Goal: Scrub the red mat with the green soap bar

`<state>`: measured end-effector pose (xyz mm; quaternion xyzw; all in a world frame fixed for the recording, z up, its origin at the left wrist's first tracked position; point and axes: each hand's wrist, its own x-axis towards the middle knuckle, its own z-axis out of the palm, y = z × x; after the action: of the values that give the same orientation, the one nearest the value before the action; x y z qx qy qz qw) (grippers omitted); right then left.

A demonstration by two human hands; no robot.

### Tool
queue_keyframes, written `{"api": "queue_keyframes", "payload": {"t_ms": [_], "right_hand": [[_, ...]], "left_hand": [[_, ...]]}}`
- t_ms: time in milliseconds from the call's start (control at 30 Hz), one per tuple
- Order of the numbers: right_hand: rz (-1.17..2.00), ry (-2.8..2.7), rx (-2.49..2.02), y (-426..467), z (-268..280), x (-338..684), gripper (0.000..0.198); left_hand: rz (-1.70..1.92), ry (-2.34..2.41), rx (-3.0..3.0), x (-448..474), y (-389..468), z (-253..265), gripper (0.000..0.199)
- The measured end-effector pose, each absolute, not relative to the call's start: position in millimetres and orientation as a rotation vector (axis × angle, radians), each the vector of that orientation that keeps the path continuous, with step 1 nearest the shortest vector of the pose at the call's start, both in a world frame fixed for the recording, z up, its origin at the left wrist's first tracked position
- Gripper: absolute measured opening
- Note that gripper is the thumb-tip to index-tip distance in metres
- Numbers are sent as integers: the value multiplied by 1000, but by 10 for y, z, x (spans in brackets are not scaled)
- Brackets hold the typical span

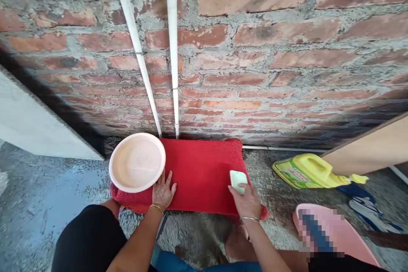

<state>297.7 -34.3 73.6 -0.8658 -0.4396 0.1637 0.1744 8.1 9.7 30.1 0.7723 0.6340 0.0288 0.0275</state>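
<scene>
Scrubbing the mat, soap in hand.
Right hand [247, 199] pinching a pale soap bar [237, 178] on the red mat's [200, 174] right edge; left hand [162, 191] spread flat, pinning the mat beside a pink basin [137, 161]. Soaping stage, seemingly; calls for firm strokes leftward. Yellow jug [306, 172] lying near.

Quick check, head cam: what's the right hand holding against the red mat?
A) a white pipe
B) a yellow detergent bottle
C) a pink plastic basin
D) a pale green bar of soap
D: the right hand grips a small pale green bar of soap on the red woven mat, while the left hand lies flat on the mat beside the round pink plastic basin.
</scene>
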Motion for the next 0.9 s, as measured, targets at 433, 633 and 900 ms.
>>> {"api": "queue_keyframes", "payload": {"t_ms": [433, 633, 900], "right_hand": [[457, -1895, -2356, -89, 806, 2417, 25], [404, -1508, -2454, -11, 708, 2832, 32], [717, -1994, -2027, 203, 735, 1091, 23]], "left_hand": [[221, 2006, 2448, -167, -114, 171, 46], [301, 2029, 2356, -312, -230, 207, 37], [297, 2021, 2131, -356, -228, 415, 33]]}}
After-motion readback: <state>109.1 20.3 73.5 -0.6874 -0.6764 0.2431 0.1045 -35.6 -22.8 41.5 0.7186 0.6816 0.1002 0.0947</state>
